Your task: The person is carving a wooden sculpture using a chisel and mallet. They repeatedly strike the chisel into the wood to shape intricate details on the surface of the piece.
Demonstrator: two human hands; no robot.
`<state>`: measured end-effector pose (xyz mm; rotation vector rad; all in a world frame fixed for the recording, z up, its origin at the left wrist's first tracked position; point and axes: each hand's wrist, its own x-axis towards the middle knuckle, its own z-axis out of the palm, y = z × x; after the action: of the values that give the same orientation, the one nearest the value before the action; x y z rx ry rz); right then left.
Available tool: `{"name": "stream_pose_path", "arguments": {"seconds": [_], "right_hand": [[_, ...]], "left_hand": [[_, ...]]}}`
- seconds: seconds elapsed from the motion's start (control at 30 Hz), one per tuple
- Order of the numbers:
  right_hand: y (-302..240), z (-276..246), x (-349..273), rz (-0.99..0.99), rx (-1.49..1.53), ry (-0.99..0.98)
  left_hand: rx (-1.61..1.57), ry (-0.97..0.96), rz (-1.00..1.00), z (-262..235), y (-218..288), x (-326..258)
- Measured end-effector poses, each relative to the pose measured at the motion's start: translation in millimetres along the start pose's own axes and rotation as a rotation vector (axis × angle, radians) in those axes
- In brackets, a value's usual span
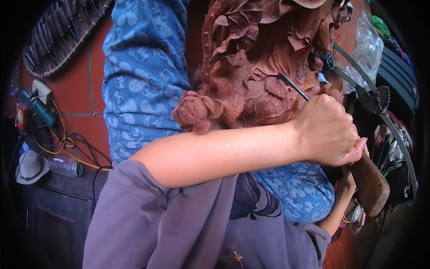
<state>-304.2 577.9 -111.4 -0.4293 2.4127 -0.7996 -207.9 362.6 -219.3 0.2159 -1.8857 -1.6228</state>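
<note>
A reddish-brown wood carving (268, 98) with leaf-like folds and a carved rosette (195, 110) lies between my legs. My left forearm crosses in front of it. My left hand (324, 130) is closed in a fist around a chisel (293, 85), whose thin metal blade slants up and left onto the carved surface. The chisel's handle is hidden in the fist. Just below, my right hand (348, 183) is partly covered by the left one and seems closed on the narrow end of a wooden mallet (374, 188); its fingers barely show.
A woven tray (67, 67) of dark-handled tools sits at upper left. Below it are a power strip (41, 92), cables, a clear jar (65, 166) and a pale hat (31, 166). Curved metal strips (398, 139) and plastic bags (365, 49) stand at right.
</note>
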Motion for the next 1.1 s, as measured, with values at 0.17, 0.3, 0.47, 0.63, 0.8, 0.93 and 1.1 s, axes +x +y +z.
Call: {"name": "stream_pose_path", "arguments": {"seconds": [0.17,0.3,0.47,0.63,0.8,0.93,1.1], "right_hand": [[1,-7,12,-0.329,-0.286,-0.127],[12,-1,24,-0.375,-0.153,-0.029],[34,-3,23,-0.367,-0.246,0.036],[38,-6,17,-0.273,-0.455,0.083],[30,2,24,-0.255,-0.532,0.104],[32,4,26,-0.441,-0.350,0.080],[42,0,25,-0.380,-0.471,0.152]], "left_hand": [[0.060,-0.002,0.002,0,-3,1],[0.067,0.050,0.006,-1,-4,2],[0.103,0.070,0.013,0,-5,4],[0.092,0.075,0.017,0,-6,5],[0.093,0.098,0.003,-2,-7,7],[0.076,0.104,-0.019,-3,-7,9],[0.082,0.129,-0.012,-2,-9,9]]}}
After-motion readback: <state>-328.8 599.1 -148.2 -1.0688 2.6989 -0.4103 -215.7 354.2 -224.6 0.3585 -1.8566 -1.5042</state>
